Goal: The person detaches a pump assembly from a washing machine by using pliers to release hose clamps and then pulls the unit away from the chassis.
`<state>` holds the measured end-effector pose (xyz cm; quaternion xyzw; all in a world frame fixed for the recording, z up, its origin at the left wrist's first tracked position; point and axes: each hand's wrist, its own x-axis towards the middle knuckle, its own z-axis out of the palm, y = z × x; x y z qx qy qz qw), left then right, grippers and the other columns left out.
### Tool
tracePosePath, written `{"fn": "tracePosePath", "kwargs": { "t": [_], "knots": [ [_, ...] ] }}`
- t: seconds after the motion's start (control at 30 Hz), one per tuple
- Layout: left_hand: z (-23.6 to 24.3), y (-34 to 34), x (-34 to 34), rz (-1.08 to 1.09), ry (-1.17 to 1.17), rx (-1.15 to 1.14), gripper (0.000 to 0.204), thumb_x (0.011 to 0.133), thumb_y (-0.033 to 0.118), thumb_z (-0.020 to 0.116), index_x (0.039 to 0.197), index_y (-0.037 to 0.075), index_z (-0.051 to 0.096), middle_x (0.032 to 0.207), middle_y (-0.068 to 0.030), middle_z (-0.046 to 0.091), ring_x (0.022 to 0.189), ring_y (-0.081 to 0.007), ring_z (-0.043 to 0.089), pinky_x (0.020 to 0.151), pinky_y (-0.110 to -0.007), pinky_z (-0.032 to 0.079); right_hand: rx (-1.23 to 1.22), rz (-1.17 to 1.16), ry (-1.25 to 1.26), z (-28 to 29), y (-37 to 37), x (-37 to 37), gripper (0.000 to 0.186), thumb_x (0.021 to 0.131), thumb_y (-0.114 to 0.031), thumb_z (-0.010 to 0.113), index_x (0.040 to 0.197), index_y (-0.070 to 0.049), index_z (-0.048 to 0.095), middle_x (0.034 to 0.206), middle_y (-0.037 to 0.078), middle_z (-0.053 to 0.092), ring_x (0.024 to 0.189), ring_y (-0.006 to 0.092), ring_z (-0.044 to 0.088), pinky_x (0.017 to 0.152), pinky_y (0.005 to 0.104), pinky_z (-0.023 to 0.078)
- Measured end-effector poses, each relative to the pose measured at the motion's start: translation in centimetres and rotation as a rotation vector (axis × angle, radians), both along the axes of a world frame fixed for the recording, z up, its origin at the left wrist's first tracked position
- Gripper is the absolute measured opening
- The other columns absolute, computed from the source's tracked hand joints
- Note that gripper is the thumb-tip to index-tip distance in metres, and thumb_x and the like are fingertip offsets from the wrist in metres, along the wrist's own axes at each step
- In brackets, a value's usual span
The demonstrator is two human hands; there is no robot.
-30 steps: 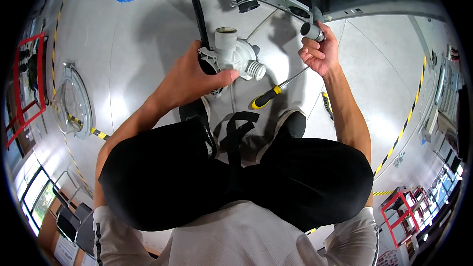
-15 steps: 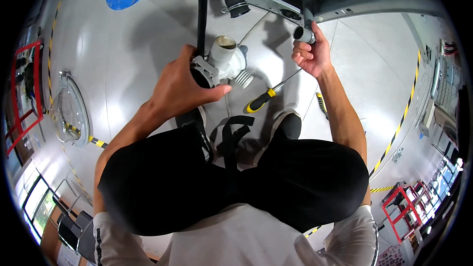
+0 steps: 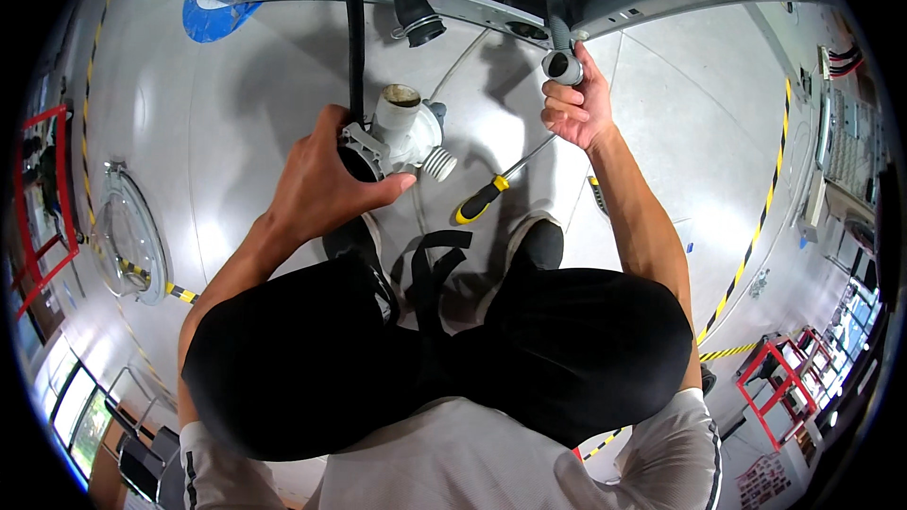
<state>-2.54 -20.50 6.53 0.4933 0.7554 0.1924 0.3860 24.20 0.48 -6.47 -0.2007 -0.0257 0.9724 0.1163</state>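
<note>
My left hand [image 3: 316, 175] is wrapped round a white plastic pump housing [image 3: 402, 137], thumb along its near side. The housing has a wide open spout pointing up, stained brown inside, and a ribbed outlet on its right. My right hand [image 3: 584, 106] grips the grey rubber end of a ribbed drain hose [image 3: 559, 68], its round mouth facing me. Between the two, farther off, hangs a thick black bellows hose [image 3: 414, 5] with a wire clamp near its open end. This end is apart from the housing. A black tube [image 3: 352, 38] drops down beside my left hand.
On the floor lies a yellow-and-black screwdriver [image 3: 485, 199], its shaft pointing toward my right hand. A small yellow-and-black tool [image 3: 598, 195] lies beside my right forearm. The machine's metal lower edge [image 3: 472, 11] crosses the far side. A round glass door [image 3: 132, 236] rests at left.
The whole view has shifted slightly, so things appear a little farther left. Both hands keep their holds on the pump housing and the drain hose.
</note>
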Motion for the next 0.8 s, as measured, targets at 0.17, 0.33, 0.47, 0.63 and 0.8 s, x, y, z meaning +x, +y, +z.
{"fn": "tracePosePath", "kwargs": {
  "t": [0.17, 0.33, 0.47, 0.63, 0.8],
  "knots": [
    [-0.4, -0.1, -0.1, 0.006, -0.034, 0.026, 0.083, 0.063, 0.045, 0.085, 0.112, -0.011, 0.047, 0.092, -0.0271, 0.065, 0.085, -0.0361, 0.067, 0.077, -0.040, 0.053, 0.117, -0.031, -0.355, 0.4, -1.0, -1.4, 0.056, 0.092, -0.061, 0.045, 0.089, -0.006, 0.056, 0.064, 0.000, 0.047, 0.040, 0.0052, 0.033, 0.054, 0.0289, 0.052],
    [-0.2, 0.2, -0.3, 0.007, 0.010, -0.034, 0.086, 0.065, 0.047, 0.082, 0.115, -0.013, 0.047, 0.095, -0.0261, 0.064, 0.088, -0.0311, 0.066, 0.079, -0.037, 0.052, 0.514, -0.066, -0.810, 0.8, -2.4, -2.4, 0.061, 0.086, -0.061, 0.058, 0.111, -0.005, 0.050, 0.093, 0.008, 0.056, 0.064, 0.0100, 0.051, 0.070, 0.0309, 0.057],
    [-1.0, -0.3, -0.4, 0.029, 0.042, -0.015, 0.090, 0.064, 0.054, 0.081, 0.111, -0.015, 0.048, 0.088, -0.0247, 0.064, 0.079, -0.0316, 0.067, 0.075, -0.036, 0.053, 0.593, -0.256, -1.178, 0.0, -4.7, -2.0, 0.070, 0.086, -0.061, 0.059, 0.125, -0.005, 0.044, 0.092, 0.007, 0.052, 0.071, 0.0131, 0.054, 0.071, 0.0332, 0.052],
    [-2.3, 0.0, -0.6, 0.161, -0.066, -0.005, 0.085, 0.068, 0.052, 0.079, 0.112, -0.013, 0.049, 0.087, -0.0189, 0.065, 0.075, -0.0255, 0.066, 0.069, -0.036, 0.054, 1.079, 0.009, -0.838, -0.7, -10.0, -1.3, 0.053, 0.087, -0.043, 0.066, 0.120, -0.004, 0.052, 0.102, 0.007, 0.056, 0.090, 0.0175, 0.057, 0.082, 0.0319, 0.048],
    [-1.9, 0.9, -0.7, 0.316, -0.789, -0.352, 0.065, 0.084, 0.048, 0.068, 0.121, -0.002, 0.049, 0.091, -0.0091, 0.061, 0.079, -0.0163, 0.062, 0.060, -0.031, 0.055, 1.193, 0.305, -0.441, 2.5, -11.7, -4.3, 0.083, 0.080, -0.044, 0.074, 0.144, -0.007, 0.036, 0.134, 0.017, 0.045, 0.122, 0.0254, 0.048, 0.099, 0.0384, 0.042]
  ]
}}
